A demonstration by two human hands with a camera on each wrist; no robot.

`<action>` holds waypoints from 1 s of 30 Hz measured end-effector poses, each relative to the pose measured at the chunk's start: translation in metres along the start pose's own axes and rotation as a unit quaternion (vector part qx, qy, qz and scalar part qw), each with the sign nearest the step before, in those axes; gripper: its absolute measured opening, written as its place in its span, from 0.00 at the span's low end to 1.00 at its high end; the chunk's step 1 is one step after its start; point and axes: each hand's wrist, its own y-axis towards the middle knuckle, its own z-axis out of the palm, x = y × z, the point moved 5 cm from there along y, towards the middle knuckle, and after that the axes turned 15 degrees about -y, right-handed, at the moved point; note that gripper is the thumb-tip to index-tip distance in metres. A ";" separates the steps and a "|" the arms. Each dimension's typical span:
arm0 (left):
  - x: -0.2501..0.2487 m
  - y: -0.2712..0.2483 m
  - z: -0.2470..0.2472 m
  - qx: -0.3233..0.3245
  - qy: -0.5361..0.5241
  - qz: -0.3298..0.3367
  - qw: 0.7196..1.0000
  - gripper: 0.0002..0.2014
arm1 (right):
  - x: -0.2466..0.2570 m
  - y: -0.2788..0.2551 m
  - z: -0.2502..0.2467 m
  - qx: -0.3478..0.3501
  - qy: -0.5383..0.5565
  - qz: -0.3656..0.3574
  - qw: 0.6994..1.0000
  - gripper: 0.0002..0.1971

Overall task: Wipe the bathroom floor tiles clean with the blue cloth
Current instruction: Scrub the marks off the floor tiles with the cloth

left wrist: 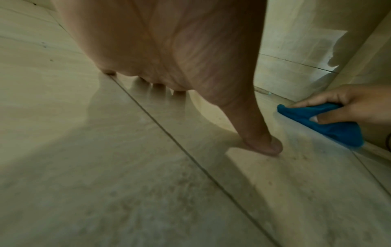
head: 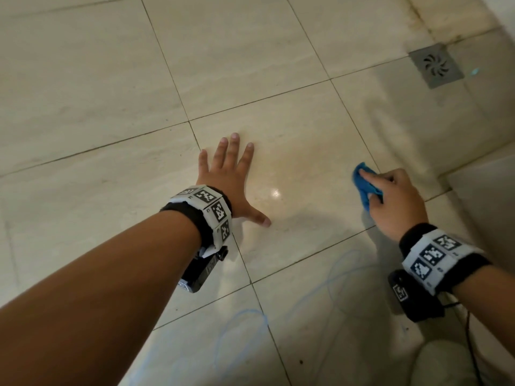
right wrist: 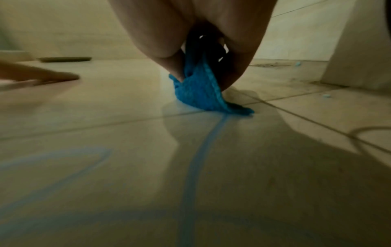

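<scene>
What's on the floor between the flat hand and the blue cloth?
Nothing but bare shiny tile. The head view shows only a spot of light between the left hand and the blue cloth held by the right hand.

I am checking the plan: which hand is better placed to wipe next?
Right. The right hand already grips the blue cloth on the floor tiles; the left hand lies flat, empty.

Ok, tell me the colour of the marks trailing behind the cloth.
Pale blue lines on the beige floor tiles, clearest in the right wrist view.
</scene>
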 end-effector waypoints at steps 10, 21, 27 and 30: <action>-0.008 -0.007 0.004 0.008 0.011 0.016 1.000 0.74 | 0.074 -0.045 0.015 0.008 0.009 -0.189 0.982 0.27; -0.008 -0.015 0.015 0.028 0.033 0.051 0.998 0.73 | 0.049 -0.044 0.005 0.036 -0.026 -0.087 0.995 0.25; -0.007 -0.024 -0.003 0.005 -0.009 0.065 0.998 0.59 | 0.109 -0.040 0.003 0.113 0.071 -0.180 0.975 0.25; -0.002 -0.033 -0.020 -0.037 -0.069 0.070 0.994 0.51 | 0.115 -0.017 -0.017 0.126 0.179 -0.123 0.968 0.20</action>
